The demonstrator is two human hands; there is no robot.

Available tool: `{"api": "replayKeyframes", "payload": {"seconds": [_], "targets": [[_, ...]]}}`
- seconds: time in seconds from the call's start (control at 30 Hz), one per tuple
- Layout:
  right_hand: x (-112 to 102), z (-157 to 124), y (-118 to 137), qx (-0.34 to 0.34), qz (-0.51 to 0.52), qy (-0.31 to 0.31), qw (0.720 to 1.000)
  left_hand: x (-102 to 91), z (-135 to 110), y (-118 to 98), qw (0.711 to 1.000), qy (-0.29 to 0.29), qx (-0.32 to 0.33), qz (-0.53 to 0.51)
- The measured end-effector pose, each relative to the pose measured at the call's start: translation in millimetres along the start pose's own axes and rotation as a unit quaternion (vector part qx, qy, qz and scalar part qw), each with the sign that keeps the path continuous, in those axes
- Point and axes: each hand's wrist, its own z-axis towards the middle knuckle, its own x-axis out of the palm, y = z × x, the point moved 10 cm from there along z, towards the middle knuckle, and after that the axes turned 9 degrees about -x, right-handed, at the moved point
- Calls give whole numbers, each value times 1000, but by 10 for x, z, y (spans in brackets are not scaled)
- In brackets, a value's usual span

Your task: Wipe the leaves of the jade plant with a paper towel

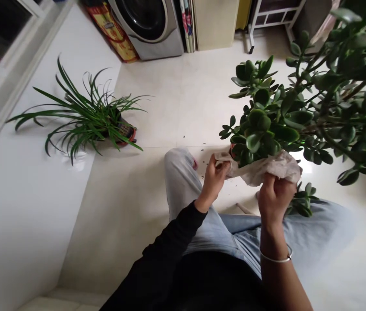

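Observation:
A crumpled, whitish cloth [257, 172] stretches between my two hands, just below the leaves of a large jade plant [260, 125]. My left hand [214, 178] pinches its left end between thumb and fingers. The bunched right end is gripped by my right hand [275, 196], fist closed, with a bangle on that wrist. Only a sliver of the plant's reddish pot [233, 150] shows behind the leaves. Whether the cloth touches the pot I cannot tell.
A long-leaved potted plant [99, 116] stands on the floor to the left by the white wall. Dark crumbs [203, 150] dot the floor near my knee. At the back are a washing machine [150, 26] and a white wheeled rack [275, 19].

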Motion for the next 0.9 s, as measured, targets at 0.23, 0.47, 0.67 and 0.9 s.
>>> {"api": "replayKeyframes", "payload": {"seconds": [0.23, 0.47, 0.67, 0.9], "targets": [[120, 307, 93, -5, -34, -4, 999, 185, -124, -583, 985, -25, 147, 90], [201, 423, -85, 59, -40, -8, 997, 419, 125, -527, 985, 15, 120, 121], [191, 456, -101, 35, -85, -35, 995, 402, 200, -514, 984, -21, 118, 133], [158, 415, -79, 1, -97, -53, 994, 357, 142, -558, 961, -51, 172, 209]]}}
